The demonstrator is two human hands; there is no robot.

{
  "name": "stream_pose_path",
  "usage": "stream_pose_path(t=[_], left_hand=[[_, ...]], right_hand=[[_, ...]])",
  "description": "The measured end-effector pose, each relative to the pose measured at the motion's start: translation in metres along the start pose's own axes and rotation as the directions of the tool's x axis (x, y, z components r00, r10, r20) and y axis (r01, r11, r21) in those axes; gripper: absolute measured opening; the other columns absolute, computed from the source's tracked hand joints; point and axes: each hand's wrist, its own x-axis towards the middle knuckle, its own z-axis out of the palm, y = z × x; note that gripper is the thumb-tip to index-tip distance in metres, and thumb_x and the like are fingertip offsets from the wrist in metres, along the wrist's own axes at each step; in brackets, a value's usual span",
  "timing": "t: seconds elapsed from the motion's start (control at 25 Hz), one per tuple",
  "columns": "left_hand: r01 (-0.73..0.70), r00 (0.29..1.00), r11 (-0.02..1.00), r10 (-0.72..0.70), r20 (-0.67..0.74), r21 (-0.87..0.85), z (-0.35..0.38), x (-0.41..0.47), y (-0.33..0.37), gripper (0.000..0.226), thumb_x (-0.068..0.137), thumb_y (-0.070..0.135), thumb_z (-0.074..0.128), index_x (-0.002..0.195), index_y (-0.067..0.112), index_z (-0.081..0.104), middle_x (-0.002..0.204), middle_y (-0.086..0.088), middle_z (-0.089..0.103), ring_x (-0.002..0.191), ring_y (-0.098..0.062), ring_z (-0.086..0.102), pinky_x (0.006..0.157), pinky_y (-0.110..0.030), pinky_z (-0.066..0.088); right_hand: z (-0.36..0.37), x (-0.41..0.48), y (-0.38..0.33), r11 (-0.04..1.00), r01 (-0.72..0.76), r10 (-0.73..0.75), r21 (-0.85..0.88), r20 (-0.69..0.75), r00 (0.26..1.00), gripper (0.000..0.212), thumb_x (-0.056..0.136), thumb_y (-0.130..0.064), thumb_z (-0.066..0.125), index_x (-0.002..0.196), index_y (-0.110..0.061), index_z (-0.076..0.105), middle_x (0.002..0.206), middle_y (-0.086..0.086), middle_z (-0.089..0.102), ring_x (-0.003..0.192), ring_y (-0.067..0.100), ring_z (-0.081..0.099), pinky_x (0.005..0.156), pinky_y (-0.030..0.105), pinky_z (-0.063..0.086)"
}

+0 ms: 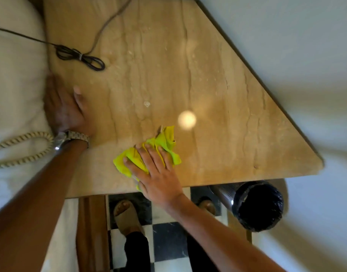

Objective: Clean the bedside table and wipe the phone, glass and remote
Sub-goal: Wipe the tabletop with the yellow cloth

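Observation:
The bedside table [217, 99] has a tan stone-like top that fills the middle of the view. My right hand [157, 173] lies flat on a crumpled yellow-green cloth [161, 146] near the table's front edge, fingers spread over it. My left hand [64, 107] rests flat at the table's left edge, against the bed, with a metal watch on the wrist. No phone, glass or remote is in view.
A dark cable [80, 55] with a tied loop lies on the back left of the table. A pale bed [13, 81] with a coiled cream cord [25, 148] borders the left. A black-lined metal bin [257, 205] stands below the front right corner. Checkered floor and my sandalled feet show below.

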Motion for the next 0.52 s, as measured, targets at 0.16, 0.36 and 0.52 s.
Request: stream_pose_path(t=[0.16,0.36,0.52], left_hand=[[-0.068,0.998,0.996,0.068,-0.008,-0.050,-0.011,0.000,0.004,0.061,0.108,0.039,0.027,0.158,0.004,0.029,0.163,-0.017,0.033,0.146,-0.033,0.037,0.120,-0.041,0.027],[-0.067,0.997,0.996,0.069,0.030,-0.055,-0.015,-0.001,0.006,0.058,0.108,0.036,0.031,0.156,0.005,0.033,0.164,-0.015,0.032,0.147,-0.032,0.036,0.119,-0.043,0.027],[-0.044,0.995,0.997,0.049,0.082,-0.057,-0.018,0.001,0.009,0.060,0.107,0.040,0.028,0.158,0.008,0.029,0.166,-0.012,0.028,0.150,-0.030,0.032,0.121,-0.045,0.029]], right_hand=[[-0.024,0.045,0.070,0.806,0.587,-0.563,-0.073,0.209,0.799,0.062,0.098,-0.044,0.052,0.156,-0.037,0.034,0.166,0.007,0.030,0.153,0.030,0.030,0.125,0.051,0.022],[-0.059,0.195,0.165,0.925,0.328,-0.314,-0.193,0.096,0.944,0.051,0.106,-0.049,0.036,0.154,-0.034,0.041,0.161,0.011,0.038,0.148,0.034,0.037,0.121,0.053,0.026],[-0.076,0.301,0.174,0.975,-0.074,0.085,-0.211,0.046,0.995,0.056,0.105,-0.048,0.030,0.158,-0.031,0.032,0.163,0.018,0.030,0.150,0.039,0.028,0.121,0.054,0.017]])
